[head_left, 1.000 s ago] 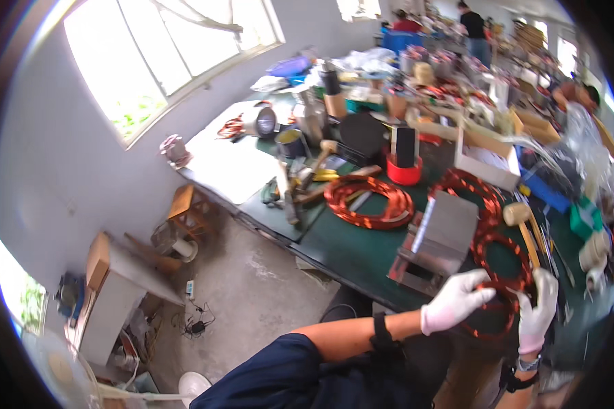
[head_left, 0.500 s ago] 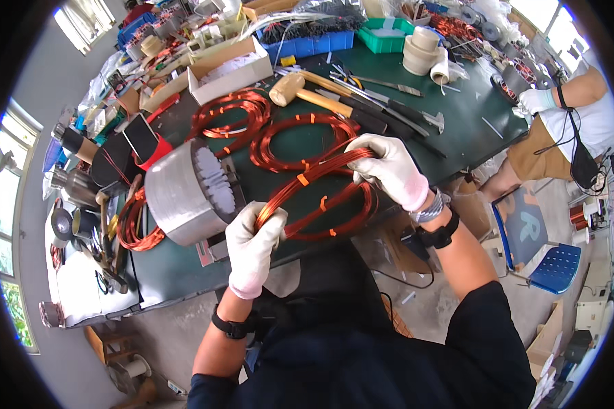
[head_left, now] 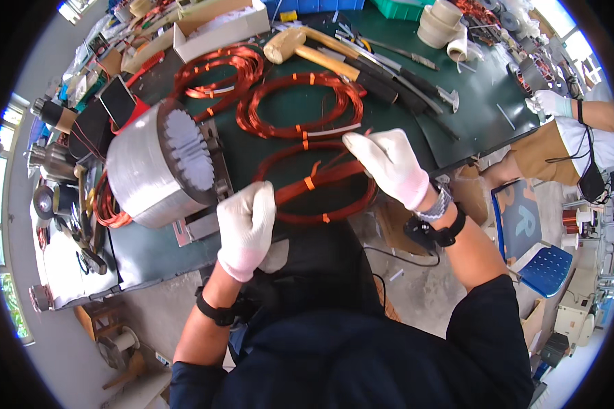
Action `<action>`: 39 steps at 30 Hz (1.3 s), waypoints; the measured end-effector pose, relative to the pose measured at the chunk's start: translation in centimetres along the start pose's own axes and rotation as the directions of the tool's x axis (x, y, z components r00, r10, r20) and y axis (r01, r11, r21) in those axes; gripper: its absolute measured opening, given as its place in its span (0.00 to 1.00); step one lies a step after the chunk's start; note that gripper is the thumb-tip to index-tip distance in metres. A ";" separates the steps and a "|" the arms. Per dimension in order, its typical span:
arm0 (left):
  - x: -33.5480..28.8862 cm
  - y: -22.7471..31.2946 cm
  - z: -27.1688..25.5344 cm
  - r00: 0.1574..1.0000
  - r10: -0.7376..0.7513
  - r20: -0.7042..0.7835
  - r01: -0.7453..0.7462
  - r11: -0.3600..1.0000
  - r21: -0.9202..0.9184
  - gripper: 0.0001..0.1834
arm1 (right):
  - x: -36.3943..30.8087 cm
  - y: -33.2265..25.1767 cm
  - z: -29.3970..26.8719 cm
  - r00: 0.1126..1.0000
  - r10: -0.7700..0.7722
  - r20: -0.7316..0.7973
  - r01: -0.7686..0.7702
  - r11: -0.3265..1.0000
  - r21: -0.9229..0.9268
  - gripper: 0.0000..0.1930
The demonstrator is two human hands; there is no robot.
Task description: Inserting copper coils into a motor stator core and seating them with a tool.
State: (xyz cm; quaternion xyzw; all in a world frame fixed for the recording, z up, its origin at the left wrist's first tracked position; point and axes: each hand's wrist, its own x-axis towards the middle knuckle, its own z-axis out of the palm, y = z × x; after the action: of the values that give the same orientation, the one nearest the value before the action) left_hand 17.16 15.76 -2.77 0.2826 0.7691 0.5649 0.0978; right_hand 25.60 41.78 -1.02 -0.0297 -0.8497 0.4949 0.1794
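White-gloved, my left hand (head_left: pixel 247 228) is closed round the left end of a copper wire coil (head_left: pixel 331 175) tied with orange tape. My right hand (head_left: pixel 390 167), gloved too, has its fingers closed at the other end. Between them the wires stretch as a narrow, slightly blurred bundle above the bench. Beneath it lies another taped copper wire coil (head_left: pixel 348 213), partly covered. To the left of my left hand, a cylindrical metal stator (head_left: pixel 143 167) rests on its side, white slot liners showing in its bore.
More copper wire coils (head_left: pixel 300 105) lie on the green bench (head_left: pixel 471 140). Behind them are a wooden mallet (head_left: pixel 284 45), several long tools, a caliper (head_left: pixel 449 99) and a white box (head_left: pixel 222 28). A co-worker's gloved hand (head_left: pixel 551 103) is at the right, above a blue chair (head_left: pixel 544 269).
The view has shifted, so the bench things sit higher and mostly further left. The held bundle lies less steeply between my hands, and both hands still grip it.
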 end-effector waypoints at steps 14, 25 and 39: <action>-0.5 5.1 -1.8 0.999 0.032 -0.010 -0.030 0.747 -0.664 0.18 | 3.3 -4.8 -0.8 0.948 -0.002 -0.319 0.010 1.000 0.025 0.12; 0.4 9.5 -4.0 0.962 -0.159 0.224 0.264 0.320 -0.910 0.18 | 2.2 -11.1 5.4 0.761 -0.627 0.167 0.534 0.459 -0.710 0.26; -1.2 9.4 -5.8 1.000 0.008 -0.011 -0.013 0.753 -0.658 0.14 | -0.1 -11.1 3.0 0.952 -0.208 0.223 0.255 0.944 -0.208 0.21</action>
State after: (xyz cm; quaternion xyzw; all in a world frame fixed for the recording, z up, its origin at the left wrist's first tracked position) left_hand 18.47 12.25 7.75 0.2323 0.5205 0.8006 0.1846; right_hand 26.15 33.60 7.10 0.0992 -0.9133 0.3671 0.1462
